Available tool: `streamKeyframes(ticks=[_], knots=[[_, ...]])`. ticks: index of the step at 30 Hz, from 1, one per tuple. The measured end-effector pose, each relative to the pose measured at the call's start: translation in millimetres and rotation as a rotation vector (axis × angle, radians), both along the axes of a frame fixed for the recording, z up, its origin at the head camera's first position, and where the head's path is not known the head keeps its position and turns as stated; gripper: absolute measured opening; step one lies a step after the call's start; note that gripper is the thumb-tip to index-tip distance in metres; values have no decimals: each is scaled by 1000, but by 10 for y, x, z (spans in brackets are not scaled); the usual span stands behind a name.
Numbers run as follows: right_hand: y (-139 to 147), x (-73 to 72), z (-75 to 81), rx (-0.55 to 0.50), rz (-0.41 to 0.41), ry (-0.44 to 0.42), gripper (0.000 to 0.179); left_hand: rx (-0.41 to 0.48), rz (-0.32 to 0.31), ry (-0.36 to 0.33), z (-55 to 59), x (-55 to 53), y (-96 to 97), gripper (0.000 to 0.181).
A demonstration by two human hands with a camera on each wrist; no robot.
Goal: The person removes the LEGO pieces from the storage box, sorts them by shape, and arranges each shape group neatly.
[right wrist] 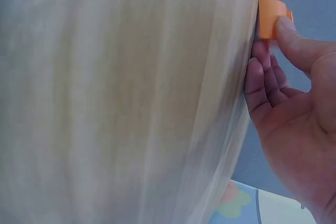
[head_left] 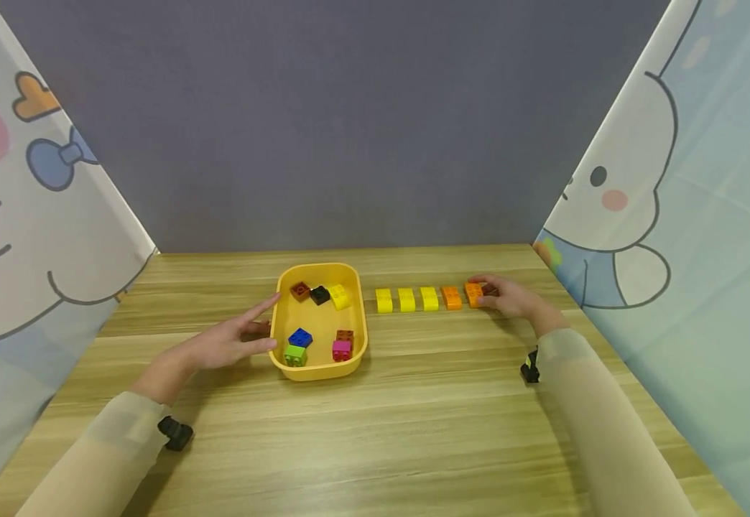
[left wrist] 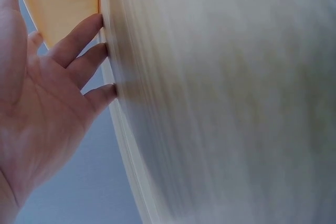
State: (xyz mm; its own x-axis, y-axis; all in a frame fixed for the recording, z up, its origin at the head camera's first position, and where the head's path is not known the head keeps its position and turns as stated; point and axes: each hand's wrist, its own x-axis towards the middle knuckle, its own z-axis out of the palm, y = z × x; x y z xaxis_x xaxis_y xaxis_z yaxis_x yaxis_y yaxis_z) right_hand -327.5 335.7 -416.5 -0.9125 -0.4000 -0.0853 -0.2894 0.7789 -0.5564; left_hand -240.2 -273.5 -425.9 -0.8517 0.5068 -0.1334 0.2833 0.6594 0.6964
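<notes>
My right hand (head_left: 511,296) pinches an orange toy building block (head_left: 473,293) at the right end of a row. In the right wrist view the thumb (right wrist: 287,27) lies against that block's side, low at the tabletop. Left of it in the row stand another orange block (head_left: 451,298) and three yellow blocks (head_left: 406,300). A yellow plastic tray (head_left: 313,314) sits left of the row. My left hand (head_left: 229,343) touches its left side with spread fingers, thumb near the front corner; its other fingertips (left wrist: 109,92) meet the table.
Inside the tray lie several blocks: brown (head_left: 300,290), black (head_left: 320,294), yellow (head_left: 339,296), blue (head_left: 300,337), lime green (head_left: 295,355) and pink (head_left: 341,350) beside another brown one (head_left: 345,335). A grey panel (head_left: 349,129) stands behind the wooden table (head_left: 375,445); cartoon-printed cloths flank it.
</notes>
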Motion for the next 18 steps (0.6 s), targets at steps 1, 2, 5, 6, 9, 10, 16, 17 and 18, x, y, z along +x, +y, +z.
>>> streamKeyframes(ticks=[1,2,5,6,9,10,16,17,18], knots=[[3,-2,0,6,6,-3,51,-3,1,1,0,1,3,94],[9,-3,-2,11,13,-5,51,-5,2,4,0,1,6,94],[3,-5,-12,18,24,-6,50,-21,11,12,-1,22,-2,94],[4,-3,-16,15,30,-5,50,-22,12,14,-1,29,-6,94],[14,15,-21,-8,33,-15,50,-20,17,16,-3,37,-5,94],[24,23,-20,-15,38,-18,51,-13,15,14,-2,36,0,94],[58,57,16,-42,51,-40,51,6,13,-8,28,21,28,94],[53,52,25,-48,53,-44,51,4,16,-10,33,21,24,94],[49,42,35,-51,56,-50,52,2,19,-10,37,22,20,94]])
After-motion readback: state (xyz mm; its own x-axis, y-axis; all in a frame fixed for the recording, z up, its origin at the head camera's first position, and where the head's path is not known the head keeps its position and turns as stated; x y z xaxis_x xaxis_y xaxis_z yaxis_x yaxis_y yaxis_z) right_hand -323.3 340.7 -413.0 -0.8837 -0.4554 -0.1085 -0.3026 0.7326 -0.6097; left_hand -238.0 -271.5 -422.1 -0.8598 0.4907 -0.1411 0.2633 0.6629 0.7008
